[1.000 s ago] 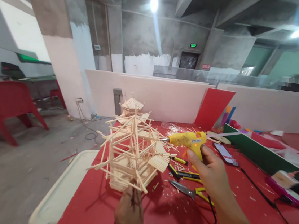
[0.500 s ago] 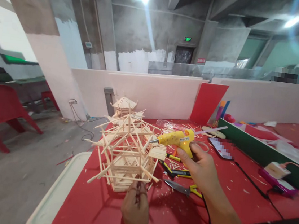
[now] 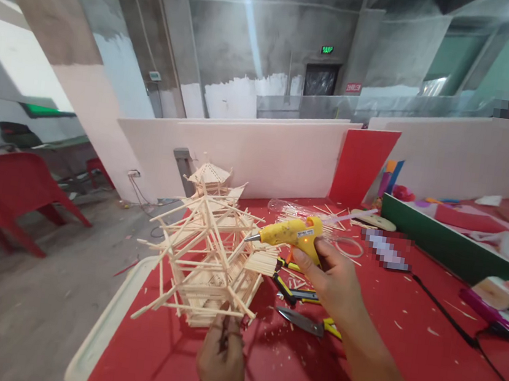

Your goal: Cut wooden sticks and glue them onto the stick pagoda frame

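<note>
A tower-like model of thin wooden sticks (image 3: 205, 252) stands tilted above the red table (image 3: 356, 345). My left hand (image 3: 220, 362) is closed around the model's base from below, near the table's front edge. My right hand (image 3: 334, 280) grips a yellow hot glue gun (image 3: 289, 233). Its nozzle points left and almost touches a small slatted panel on the model's right side. The gun's black cord runs back along my right forearm.
Scissors (image 3: 307, 322), yellow-handled cutters (image 3: 291, 291) and loose sticks lie on the table by my right hand. A second stick roof (image 3: 210, 176) stands behind the model. A white tray (image 3: 103, 326) sits at the left edge, a green box (image 3: 452, 245) at right, a red chair (image 3: 14, 186) on the floor.
The model has tipped further left in my left hand. My right hand has brought the glue gun down and left, closer to the model's right side. The camera has shifted slightly.
</note>
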The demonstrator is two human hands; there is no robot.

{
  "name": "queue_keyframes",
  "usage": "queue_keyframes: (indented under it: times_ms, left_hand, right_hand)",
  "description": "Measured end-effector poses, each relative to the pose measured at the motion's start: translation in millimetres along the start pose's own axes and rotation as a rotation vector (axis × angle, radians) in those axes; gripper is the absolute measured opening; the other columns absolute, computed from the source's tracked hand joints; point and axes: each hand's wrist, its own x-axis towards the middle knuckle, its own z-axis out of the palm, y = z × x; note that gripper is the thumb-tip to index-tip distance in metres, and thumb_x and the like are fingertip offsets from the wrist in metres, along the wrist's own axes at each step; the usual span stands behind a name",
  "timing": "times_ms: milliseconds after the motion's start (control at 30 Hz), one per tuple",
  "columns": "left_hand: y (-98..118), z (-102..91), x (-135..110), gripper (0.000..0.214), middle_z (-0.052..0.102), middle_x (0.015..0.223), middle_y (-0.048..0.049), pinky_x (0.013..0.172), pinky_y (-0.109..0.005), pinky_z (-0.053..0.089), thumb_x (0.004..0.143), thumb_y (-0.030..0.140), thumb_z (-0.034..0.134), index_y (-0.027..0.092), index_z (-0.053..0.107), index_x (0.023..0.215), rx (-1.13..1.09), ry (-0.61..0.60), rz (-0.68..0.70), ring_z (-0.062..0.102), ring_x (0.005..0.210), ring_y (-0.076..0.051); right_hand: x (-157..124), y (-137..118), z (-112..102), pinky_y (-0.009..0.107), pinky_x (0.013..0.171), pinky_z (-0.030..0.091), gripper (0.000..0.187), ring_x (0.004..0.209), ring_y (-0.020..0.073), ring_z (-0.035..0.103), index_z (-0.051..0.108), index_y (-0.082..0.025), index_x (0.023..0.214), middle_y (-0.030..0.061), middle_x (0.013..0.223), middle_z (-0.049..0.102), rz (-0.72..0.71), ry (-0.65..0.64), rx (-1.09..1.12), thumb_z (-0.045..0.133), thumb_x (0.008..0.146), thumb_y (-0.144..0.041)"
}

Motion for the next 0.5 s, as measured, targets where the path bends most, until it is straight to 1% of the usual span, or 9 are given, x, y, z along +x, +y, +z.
queue_keyframes:
  times_ms: [67,100,200,267,300,367,433,500]
  left_hand:
    - [3.2,-1.7,-3.4,0.046,0.076,0.072,-0.0113,0.052,-0.03,0.056,0.078,0.049,0.063,0.01,0.073,0.099,0.013,0.055,0.011,0.066,0.051,-0.019]
    - [3.6,-2.2,-5.4,0.045,0.077,0.075,-0.012,0.054,-0.03,0.057,0.078,0.048,0.063,0.01,0.073,0.099,0.026,0.102,0.036,0.068,0.054,-0.02]
    - [2.1,-1.7,-12.7,0.036,0.078,0.086,-0.0133,0.066,-0.031,0.059,0.078,0.044,0.065,0.012,0.074,0.093,0.061,0.219,0.163,0.072,0.067,-0.022]
    - [1.6,0.7,-18.7,0.029,0.078,0.085,-0.012,0.067,-0.03,0.059,0.08,0.04,0.066,0.014,0.075,0.089,0.079,0.241,0.251,0.072,0.069,-0.022]
    - [2.3,2.7,-21.9,0.025,0.078,0.083,-0.0109,0.066,-0.029,0.058,0.081,0.037,0.066,0.015,0.075,0.088,0.096,0.221,0.291,0.072,0.068,-0.021]
    - [6.4,8.8,-28.3,0.019,0.078,0.082,-0.009,0.067,-0.027,0.058,0.083,0.031,0.065,0.016,0.075,0.089,0.148,0.141,0.37,0.072,0.069,-0.02]
    - [14.0,18.1,-34.0,0.016,0.078,0.082,-0.0073,0.068,-0.026,0.056,0.085,0.028,0.063,0.018,0.074,0.09,0.205,0.014,0.441,0.072,0.071,-0.019]
    - [23.3,30.2,-38.4,0.014,0.074,0.072,-0.0042,0.062,-0.024,0.053,0.087,0.027,0.062,0.018,0.072,0.082,0.232,-0.138,0.499,0.068,0.063,-0.016]
  right_hand:
    - [3.0,-3.0,-0.2,0.024,0.057,0.039,0.028,0.066,0.0134,0.047,0.064,-0.021,0.084,-0.001,0.074,0.053,-0.014,0.007,0.011,0.063,0.084,-0.048]
    - [4.2,-4.4,-0.8,0.025,0.058,0.039,0.028,0.067,0.0135,0.048,0.064,-0.02,0.084,-0.0008,0.075,0.054,-0.021,0.009,0.01,0.063,0.084,-0.048]
    - [7.0,-4.7,-5.7,0.026,0.062,0.04,0.028,0.07,0.0141,0.05,0.064,-0.02,0.086,0.0001,0.077,0.056,-0.039,0.012,-0.014,0.061,0.085,-0.048]
    - [8.5,0.2,-12.0,0.025,0.061,0.04,0.028,0.069,0.0139,0.049,0.063,-0.02,0.083,-0.0002,0.077,0.056,-0.055,0.037,-0.052,0.062,0.085,-0.048]
    - [9.2,4.1,-16.1,0.025,0.06,0.039,0.029,0.068,0.0134,0.048,0.062,-0.02,0.081,-0.0008,0.075,0.055,-0.064,0.059,-0.079,0.062,0.084,-0.048]
    - [10.5,13.8,-26.1,0.025,0.058,0.038,0.03,0.065,0.0127,0.046,0.059,-0.02,0.075,-0.0018,0.072,0.052,-0.074,0.097,-0.131,0.063,0.084,-0.049]
    - [11.0,24.6,-38.0,0.025,0.058,0.037,0.032,0.064,0.0126,0.046,0.058,-0.02,0.074,-0.002,0.071,0.05,-0.06,0.102,-0.167,0.062,0.085,-0.05]
    - [10.5,35.1,-50.8,0.025,0.057,0.037,0.033,0.064,0.0129,0.046,0.059,-0.02,0.075,-0.0017,0.071,0.051,-0.027,0.086,-0.196,0.061,0.085,-0.051]
